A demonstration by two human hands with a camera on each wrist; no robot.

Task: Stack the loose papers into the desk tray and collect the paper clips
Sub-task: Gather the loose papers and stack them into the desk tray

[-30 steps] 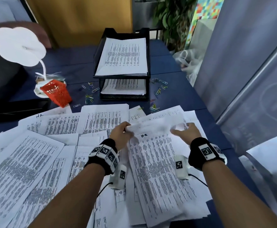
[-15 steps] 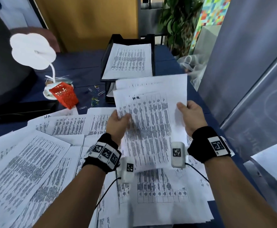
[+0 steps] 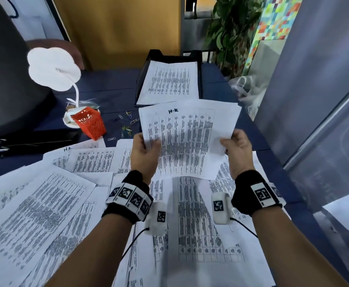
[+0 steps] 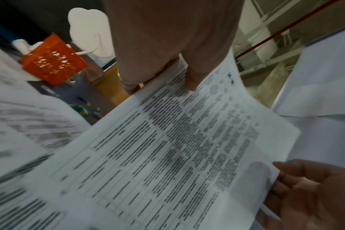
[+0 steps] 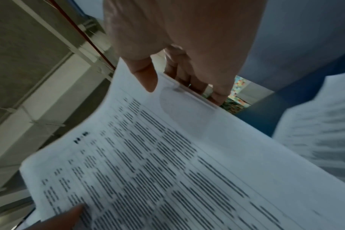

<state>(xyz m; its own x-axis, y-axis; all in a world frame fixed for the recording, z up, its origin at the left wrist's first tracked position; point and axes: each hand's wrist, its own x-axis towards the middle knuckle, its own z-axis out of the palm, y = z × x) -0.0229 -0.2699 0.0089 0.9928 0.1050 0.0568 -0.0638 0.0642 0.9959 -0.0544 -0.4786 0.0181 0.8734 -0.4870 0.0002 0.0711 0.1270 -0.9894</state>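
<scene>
Both hands hold a sheaf of printed papers (image 3: 188, 139) up off the desk, its top marked "H-R". My left hand (image 3: 146, 150) pinches the sheaf's left edge, thumb on top; the left wrist view shows that thumb on the papers (image 4: 167, 147). My right hand (image 3: 234, 148) pinches the right edge of the papers (image 5: 167, 171). Behind them stands the black desk tray (image 3: 144, 79) with a stack of sheets in its top tier. Coloured paper clips (image 3: 126, 129) lie scattered left of the tray. Many loose papers (image 3: 35, 214) cover the near desk.
An orange mesh cup (image 3: 89, 123) and a white cloud-shaped lamp (image 3: 53, 69) stand at the left, with a dark monitor (image 3: 6, 75) behind. A grey panel (image 3: 314, 100) rises at the right edge of the blue desk (image 3: 107, 94). A plant stands at the back.
The sheaf went from lying on the desk pile to held in the air by both hands, then was drawn a little closer and tilted up toward the camera.
</scene>
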